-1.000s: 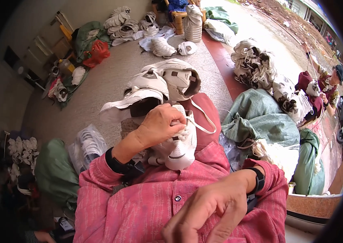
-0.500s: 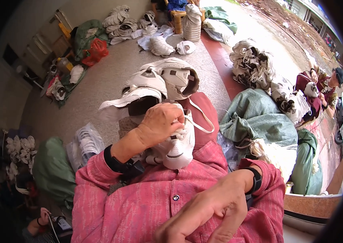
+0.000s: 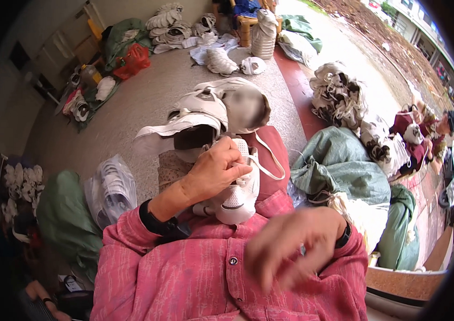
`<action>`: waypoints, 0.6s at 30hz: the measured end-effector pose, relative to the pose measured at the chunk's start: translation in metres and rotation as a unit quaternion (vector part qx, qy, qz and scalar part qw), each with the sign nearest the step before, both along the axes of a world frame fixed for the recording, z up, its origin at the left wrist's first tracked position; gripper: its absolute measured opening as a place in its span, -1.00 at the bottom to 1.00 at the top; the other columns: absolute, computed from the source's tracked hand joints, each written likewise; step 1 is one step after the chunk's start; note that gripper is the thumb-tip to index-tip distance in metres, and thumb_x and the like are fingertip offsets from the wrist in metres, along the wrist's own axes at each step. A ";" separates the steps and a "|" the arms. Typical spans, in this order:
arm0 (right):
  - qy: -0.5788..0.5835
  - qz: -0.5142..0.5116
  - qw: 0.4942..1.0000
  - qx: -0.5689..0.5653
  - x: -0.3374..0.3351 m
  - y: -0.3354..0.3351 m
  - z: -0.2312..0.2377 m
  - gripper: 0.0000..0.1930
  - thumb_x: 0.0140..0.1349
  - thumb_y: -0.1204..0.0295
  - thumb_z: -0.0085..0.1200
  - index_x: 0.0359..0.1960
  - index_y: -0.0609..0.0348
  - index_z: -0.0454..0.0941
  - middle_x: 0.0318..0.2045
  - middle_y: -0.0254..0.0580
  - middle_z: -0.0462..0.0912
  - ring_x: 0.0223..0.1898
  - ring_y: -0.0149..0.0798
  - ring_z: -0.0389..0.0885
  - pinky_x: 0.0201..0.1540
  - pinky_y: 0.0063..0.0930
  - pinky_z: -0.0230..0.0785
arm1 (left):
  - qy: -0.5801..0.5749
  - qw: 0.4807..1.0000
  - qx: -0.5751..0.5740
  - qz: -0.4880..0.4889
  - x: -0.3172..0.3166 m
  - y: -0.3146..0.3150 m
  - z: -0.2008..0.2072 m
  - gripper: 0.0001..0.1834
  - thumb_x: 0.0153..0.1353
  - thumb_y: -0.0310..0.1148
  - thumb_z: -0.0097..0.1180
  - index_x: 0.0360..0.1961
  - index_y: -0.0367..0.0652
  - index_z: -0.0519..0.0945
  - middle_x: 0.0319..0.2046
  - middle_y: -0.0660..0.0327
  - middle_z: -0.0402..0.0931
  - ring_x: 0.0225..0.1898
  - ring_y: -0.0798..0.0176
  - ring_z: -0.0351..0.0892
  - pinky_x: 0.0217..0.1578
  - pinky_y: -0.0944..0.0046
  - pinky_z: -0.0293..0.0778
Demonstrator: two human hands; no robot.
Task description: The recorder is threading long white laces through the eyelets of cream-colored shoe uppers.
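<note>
A white shoe upper (image 3: 236, 203) with mesh panels rests on my lap, its toe pointing toward me. My left hand (image 3: 211, 172) is closed on it, thumb and fingers pinching near the lacing. A loose white lace (image 3: 271, 166) loops out to the right of the upper. In front of my shirt is my right hand (image 3: 294, 243), off the upper. Its fingers are bent but smeared by motion, so anything between them is hidden. Just beyond the held upper, more white shoe uppers (image 3: 197, 109) lie over my knees.
Green sacks (image 3: 339, 158) and a pile of white uppers (image 3: 339, 91) are at the right, where another person (image 3: 425, 134) sits. A clear bag of uppers (image 3: 112, 190) and another green sack (image 3: 69, 219) stand at the left. A red bag (image 3: 131, 60) lies far left.
My right hand has risen from the lower edge toward the held upper. My left hand keeps its grip, slightly shifted. The view has tilted slightly.
</note>
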State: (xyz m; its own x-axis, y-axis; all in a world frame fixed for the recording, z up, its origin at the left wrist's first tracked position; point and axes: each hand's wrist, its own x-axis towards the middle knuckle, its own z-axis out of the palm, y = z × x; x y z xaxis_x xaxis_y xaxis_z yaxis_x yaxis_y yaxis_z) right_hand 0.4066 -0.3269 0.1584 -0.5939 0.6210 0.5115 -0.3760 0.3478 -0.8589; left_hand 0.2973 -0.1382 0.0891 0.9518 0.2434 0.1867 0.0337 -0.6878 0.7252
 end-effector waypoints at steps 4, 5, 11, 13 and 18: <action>-0.148 -0.470 0.866 -0.089 0.025 -0.003 -0.041 -0.90 0.25 0.54 0.16 -0.24 0.30 0.58 -0.30 -0.17 0.60 -0.26 -0.38 0.55 -0.20 -0.49 0.39 | -0.145 0.985 0.011 0.091 -0.021 0.016 0.008 -0.71 0.10 -0.32 0.35 -0.20 -0.19 0.58 -0.21 0.29 0.48 -0.12 0.31 0.47 0.02 0.30 0.34; -0.215 -0.556 0.802 -0.047 0.034 0.003 -0.062 -0.90 0.25 0.52 0.17 -0.23 0.27 0.59 -0.34 -0.18 0.59 -0.27 -0.44 0.53 -0.24 -0.54 0.37 | -0.148 0.984 0.013 0.097 -0.029 0.022 0.006 -0.71 0.10 -0.32 0.35 -0.20 -0.19 0.58 -0.21 0.29 0.48 -0.12 0.31 0.47 0.02 0.30 0.34; -0.209 -0.610 0.747 -0.161 0.051 0.027 -0.104 -0.77 0.28 0.42 0.20 -0.11 0.26 0.52 -0.30 -0.37 0.48 -0.38 -0.57 0.46 -0.41 -0.66 0.29 | 0.037 0.967 -0.216 0.127 -0.065 0.041 -0.041 -0.62 0.15 -0.20 0.38 -0.15 -0.17 0.51 -0.23 0.33 0.51 -0.22 0.46 0.46 -0.16 0.39 0.44; -0.166 -0.579 0.768 -0.217 0.050 0.030 -0.110 -0.72 0.31 0.36 0.19 -0.06 0.25 0.48 -0.33 -0.38 0.49 -0.46 -0.58 0.46 -0.47 -0.68 0.27 | 0.030 0.971 -0.199 0.129 -0.067 0.039 -0.042 -0.62 0.18 -0.18 0.36 -0.15 -0.18 0.50 -0.33 0.35 0.53 -0.32 0.50 0.46 -0.29 0.43 0.45; -0.178 -0.569 0.754 -0.275 0.044 0.025 -0.111 -0.71 0.36 0.28 0.11 -0.05 0.22 0.43 -0.43 -0.37 0.53 -0.48 -0.53 0.55 -0.58 -0.65 0.34 | 0.111 0.933 -0.323 0.111 -0.069 0.039 -0.041 -0.75 0.22 -0.25 0.32 -0.32 -0.21 0.58 -0.54 0.38 0.50 -0.50 0.57 0.39 -0.50 0.48 0.36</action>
